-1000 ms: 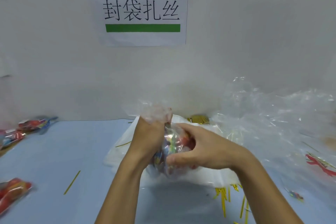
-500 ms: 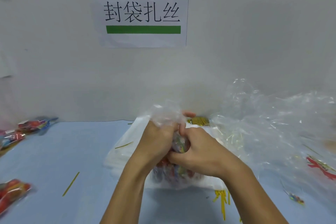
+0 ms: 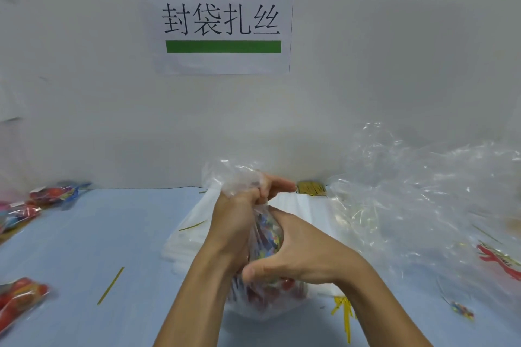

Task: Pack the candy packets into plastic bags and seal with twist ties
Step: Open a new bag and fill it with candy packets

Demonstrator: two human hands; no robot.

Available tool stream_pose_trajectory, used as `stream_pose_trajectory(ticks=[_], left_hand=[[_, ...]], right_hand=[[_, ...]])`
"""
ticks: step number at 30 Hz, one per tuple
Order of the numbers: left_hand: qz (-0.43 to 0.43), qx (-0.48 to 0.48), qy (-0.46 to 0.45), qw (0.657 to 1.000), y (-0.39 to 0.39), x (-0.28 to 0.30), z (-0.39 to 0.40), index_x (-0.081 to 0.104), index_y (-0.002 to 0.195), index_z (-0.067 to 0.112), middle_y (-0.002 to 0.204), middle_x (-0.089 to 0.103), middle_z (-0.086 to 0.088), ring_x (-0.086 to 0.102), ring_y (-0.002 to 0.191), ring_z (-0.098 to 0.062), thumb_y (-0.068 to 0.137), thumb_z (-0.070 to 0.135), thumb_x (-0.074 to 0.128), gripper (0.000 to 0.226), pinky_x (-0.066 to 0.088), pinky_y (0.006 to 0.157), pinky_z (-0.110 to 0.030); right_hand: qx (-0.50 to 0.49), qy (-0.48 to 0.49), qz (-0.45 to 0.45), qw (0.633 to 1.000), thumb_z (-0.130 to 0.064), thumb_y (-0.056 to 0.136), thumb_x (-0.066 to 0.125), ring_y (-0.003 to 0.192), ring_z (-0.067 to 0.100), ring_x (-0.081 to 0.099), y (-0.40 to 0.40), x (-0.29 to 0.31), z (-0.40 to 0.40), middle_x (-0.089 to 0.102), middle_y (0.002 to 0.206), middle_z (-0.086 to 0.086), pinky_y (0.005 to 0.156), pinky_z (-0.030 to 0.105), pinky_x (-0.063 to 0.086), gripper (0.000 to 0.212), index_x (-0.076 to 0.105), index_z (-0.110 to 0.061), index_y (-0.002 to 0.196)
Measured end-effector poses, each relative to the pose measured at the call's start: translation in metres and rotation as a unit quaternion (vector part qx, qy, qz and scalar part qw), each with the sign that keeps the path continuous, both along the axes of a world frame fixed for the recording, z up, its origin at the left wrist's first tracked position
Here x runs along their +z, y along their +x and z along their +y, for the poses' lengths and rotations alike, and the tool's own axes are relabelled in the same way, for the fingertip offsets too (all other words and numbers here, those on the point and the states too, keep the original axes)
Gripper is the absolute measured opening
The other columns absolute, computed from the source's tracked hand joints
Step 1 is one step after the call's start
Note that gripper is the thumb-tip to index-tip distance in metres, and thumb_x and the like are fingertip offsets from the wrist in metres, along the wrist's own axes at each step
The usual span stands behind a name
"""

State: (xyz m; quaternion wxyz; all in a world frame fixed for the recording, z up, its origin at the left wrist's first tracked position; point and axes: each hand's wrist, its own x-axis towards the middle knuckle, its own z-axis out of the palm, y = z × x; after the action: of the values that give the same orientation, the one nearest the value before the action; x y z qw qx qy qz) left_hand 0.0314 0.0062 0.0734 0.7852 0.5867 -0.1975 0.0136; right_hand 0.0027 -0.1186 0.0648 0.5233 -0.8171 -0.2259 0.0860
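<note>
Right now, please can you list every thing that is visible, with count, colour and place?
candy bag: one, clear with red and multicolour candy, centre, held in both hands
filled bags: several, red contents, left side of table
loose twist tie: one, yellow-green, left of centre
twist tie bundle: one, gold, by the wall
empty bag stack: one, white, behind the hands
crumpled plastic: one heap, clear, right
sign: one, white and green, wall
table: one, light blue
left hand: grip on bag neck
right hand: grip on bag body
</note>
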Motion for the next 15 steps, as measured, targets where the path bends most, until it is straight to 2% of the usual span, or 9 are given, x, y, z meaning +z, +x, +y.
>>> stream_pose_trajectory(ticks=[3,5,7,8,10,13,15], left_hand=[[-0.058,0.0,0.154,0.986,-0.002,0.006,-0.001,0.062,0.056,0.02,0.094,0.077,-0.003,0.071,0.1,-0.018,0.076,0.01,0.046,0.028,0.053,0.088,-0.036],[-0.079,0.013,0.301,0.95,-0.003,0.01,-0.002,0.071,0.068,0.021,0.088,0.076,0.005,0.071,0.088,-0.013,0.084,0.006,0.05,0.031,0.058,0.077,-0.038],[-0.077,0.017,0.401,0.913,-0.004,0.011,-0.005,0.075,0.086,0.021,0.079,0.074,0.006,0.067,0.071,-0.008,0.087,0.005,0.052,0.027,0.056,0.065,-0.03],[-0.075,0.022,0.418,0.905,-0.005,0.011,-0.008,0.074,0.092,0.02,0.081,0.074,0.005,0.066,0.072,-0.007,0.087,0.007,0.053,0.025,0.054,0.067,-0.027],[-0.066,0.031,0.391,0.918,-0.008,0.013,-0.011,0.075,0.092,0.019,0.091,0.075,0.009,0.067,0.087,-0.007,0.089,0.008,0.053,0.025,0.053,0.079,-0.022],[-0.053,0.003,0.284,0.957,-0.017,0.021,-0.01,0.077,0.082,0.018,0.095,0.076,0.016,0.067,0.092,-0.001,0.091,0.001,0.051,0.032,0.05,0.074,-0.009],[-0.033,0.011,0.247,0.968,-0.018,0.021,-0.008,0.079,0.087,0.019,0.093,0.077,0.008,0.071,0.091,-0.011,0.091,-0.001,0.05,0.035,0.057,0.073,-0.02]], right_hand=[[-0.053,-0.051,-0.054,0.996,-0.045,0.064,0.084,0.086,0.006,0.072,0.001,-0.006,0.005,0.076,0.093,-0.012,0.083,0.034,0.058,0.042,0.067,-0.029,0.1],[-0.09,-0.077,-0.057,0.991,-0.057,0.059,0.078,0.09,0.005,0.071,0.003,-0.01,0.004,0.075,0.094,-0.012,0.085,0.035,0.058,0.051,0.07,-0.028,0.101],[-0.105,-0.124,-0.067,0.984,-0.061,0.063,0.074,0.094,-0.001,0.068,0.003,-0.013,0.002,0.074,0.094,-0.015,0.083,0.02,0.055,0.049,0.072,-0.03,0.1],[-0.105,-0.145,-0.077,0.981,-0.056,0.069,0.074,0.092,-0.006,0.066,0.004,-0.014,0.002,0.073,0.091,-0.017,0.08,0.012,0.052,0.038,0.071,-0.03,0.097],[-0.09,-0.11,-0.089,0.986,-0.038,0.081,0.073,0.089,-0.007,0.064,0.004,-0.014,0.0,0.069,0.088,-0.019,0.076,0.008,0.048,0.012,0.067,-0.033,0.09],[-0.07,0.021,-0.046,0.996,-0.016,0.082,0.075,0.09,0.002,0.071,0.005,-0.013,-0.007,0.075,0.088,-0.012,0.077,0.017,0.053,0.018,0.069,-0.032,0.09],[-0.048,0.047,-0.03,0.997,-0.008,0.084,0.072,0.086,0.003,0.072,0.004,-0.01,-0.009,0.075,0.083,-0.012,0.075,0.016,0.054,0.025,0.071,-0.033,0.083]])
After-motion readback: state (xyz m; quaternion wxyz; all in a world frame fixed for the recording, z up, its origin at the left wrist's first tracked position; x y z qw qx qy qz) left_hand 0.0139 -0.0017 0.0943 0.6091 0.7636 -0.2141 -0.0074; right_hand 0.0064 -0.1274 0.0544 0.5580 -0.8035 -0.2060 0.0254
